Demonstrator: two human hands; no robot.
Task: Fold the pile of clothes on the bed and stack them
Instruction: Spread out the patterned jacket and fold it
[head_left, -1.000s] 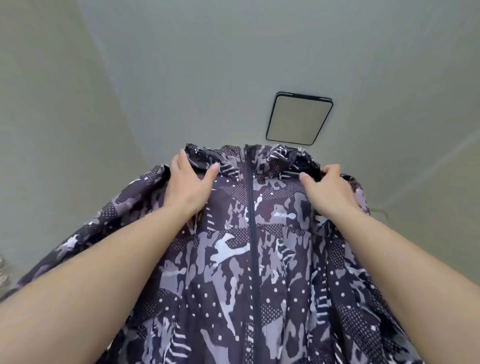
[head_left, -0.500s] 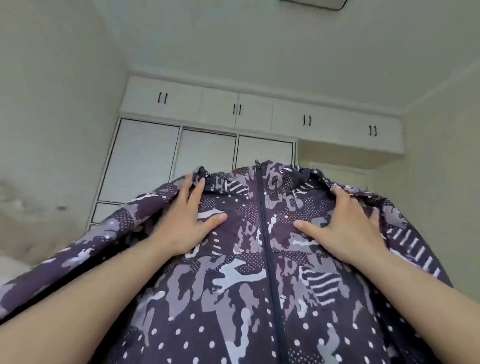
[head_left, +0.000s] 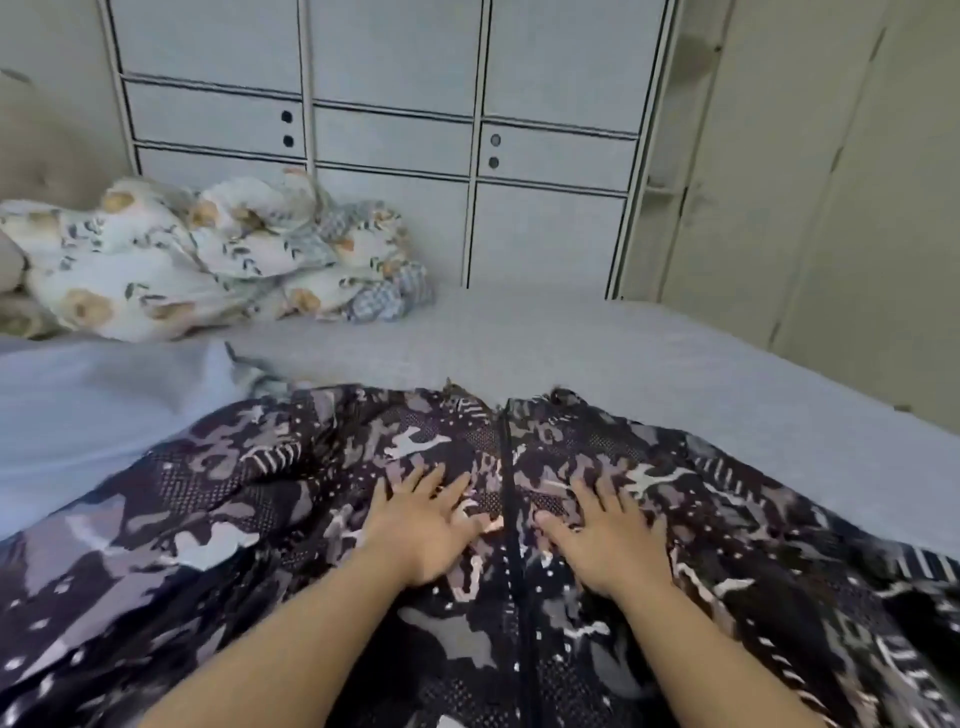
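Jacket (head_left: 291, 525) spread front-up on bed (head_left: 675, 364), zip (head_left: 511, 519) closed. Left hand (head_left: 423, 535) and right hand (head_left: 610, 540) flat on it, fingers straight, either side of zip. Duvet (head_left: 208, 260) bunched far left; wardrobe (head_left: 395, 130) behind.

Just 2 bare forearms here, no sleeves, left hand (head_left: 423, 530) and right hand (head_left: 608, 540) without rings, watches or gloves.

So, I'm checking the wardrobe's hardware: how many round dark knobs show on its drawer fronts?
4. Two sit one above the other on the left drawer fronts, two likewise on the right ones. The bedding may hide more lower down.
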